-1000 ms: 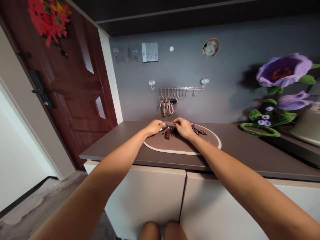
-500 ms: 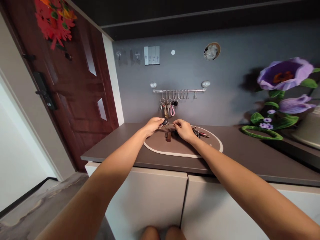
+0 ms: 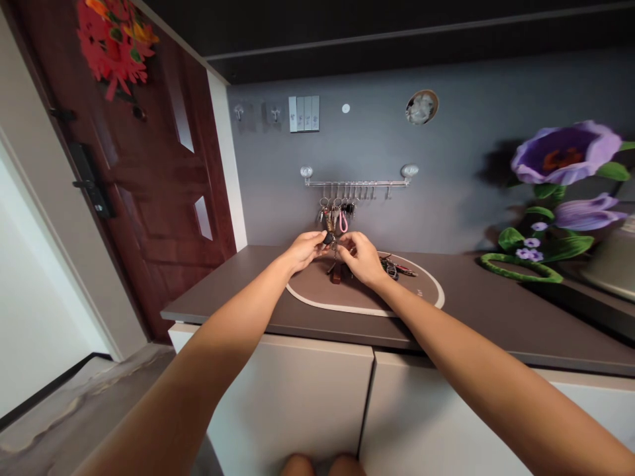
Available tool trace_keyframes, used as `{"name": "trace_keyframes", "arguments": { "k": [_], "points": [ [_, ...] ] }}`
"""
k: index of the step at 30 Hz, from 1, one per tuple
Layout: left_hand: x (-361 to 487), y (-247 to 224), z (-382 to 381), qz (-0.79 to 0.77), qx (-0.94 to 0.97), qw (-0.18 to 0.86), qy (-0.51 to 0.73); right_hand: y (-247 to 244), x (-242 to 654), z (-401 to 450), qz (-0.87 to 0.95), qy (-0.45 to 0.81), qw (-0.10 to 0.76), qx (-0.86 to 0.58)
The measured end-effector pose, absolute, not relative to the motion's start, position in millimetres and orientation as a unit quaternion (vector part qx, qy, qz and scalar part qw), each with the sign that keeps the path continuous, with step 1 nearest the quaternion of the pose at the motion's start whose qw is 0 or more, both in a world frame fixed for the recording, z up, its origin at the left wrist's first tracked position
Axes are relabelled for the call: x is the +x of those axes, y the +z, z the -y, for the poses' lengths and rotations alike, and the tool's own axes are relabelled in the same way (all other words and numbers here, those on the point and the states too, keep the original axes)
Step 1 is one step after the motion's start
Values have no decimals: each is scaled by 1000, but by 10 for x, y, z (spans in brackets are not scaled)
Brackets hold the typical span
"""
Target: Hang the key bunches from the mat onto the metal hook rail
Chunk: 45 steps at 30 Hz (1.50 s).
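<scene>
My left hand (image 3: 306, 251) pinches a black key fob (image 3: 328, 238) above the oval brown mat. From the fob a short chain hangs with a small brown tag (image 3: 336, 274) at its end. My right hand (image 3: 362, 256) is just right of the fob, its thumb and forefinger closed at the ring and chain; what exactly lies between the fingertips is too small to make out. Behind the hands, several key bunches (image 3: 337, 215), one with a pink loop, hang from a clear hook rail (image 3: 357, 183). More keys (image 3: 397, 269) lie on the mat (image 3: 317, 301) beside my right wrist.
The mat lies on a dark countertop (image 3: 218, 291) over pale cabinets. Purple artificial flowers (image 3: 565, 158) stand at the right. A dark red door (image 3: 133, 165) is at the left, and a black shelf overhangs the counter.
My right hand has moved left to the fob's ring and chain, with its fingertips now close to my left hand. The brown tag has turned and hangs slightly lower.
</scene>
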<state>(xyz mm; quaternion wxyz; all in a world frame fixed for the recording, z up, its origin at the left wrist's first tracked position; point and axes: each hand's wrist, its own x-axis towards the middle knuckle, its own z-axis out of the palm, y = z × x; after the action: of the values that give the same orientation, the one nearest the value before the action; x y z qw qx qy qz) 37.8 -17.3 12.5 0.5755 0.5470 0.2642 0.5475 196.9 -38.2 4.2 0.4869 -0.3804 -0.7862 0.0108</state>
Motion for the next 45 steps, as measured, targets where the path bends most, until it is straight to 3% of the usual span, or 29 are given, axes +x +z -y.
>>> {"name": "trace_keyframes", "arguments": {
  "k": [9,25,40,45],
  "points": [
    [393,109,181,-241,553,596,529,14,1959,330,796,-43,488,-355],
    [369,108,184,-330,553,561,521,51,1989,350,778,-77,510,-358],
    [449,-21,172,-333,661,492,459,54,1997,321,741,93,556,-365],
    [474,-33,168,-364,691,424,458,28,2018,249,727,155,581,-330]
  ]
}}
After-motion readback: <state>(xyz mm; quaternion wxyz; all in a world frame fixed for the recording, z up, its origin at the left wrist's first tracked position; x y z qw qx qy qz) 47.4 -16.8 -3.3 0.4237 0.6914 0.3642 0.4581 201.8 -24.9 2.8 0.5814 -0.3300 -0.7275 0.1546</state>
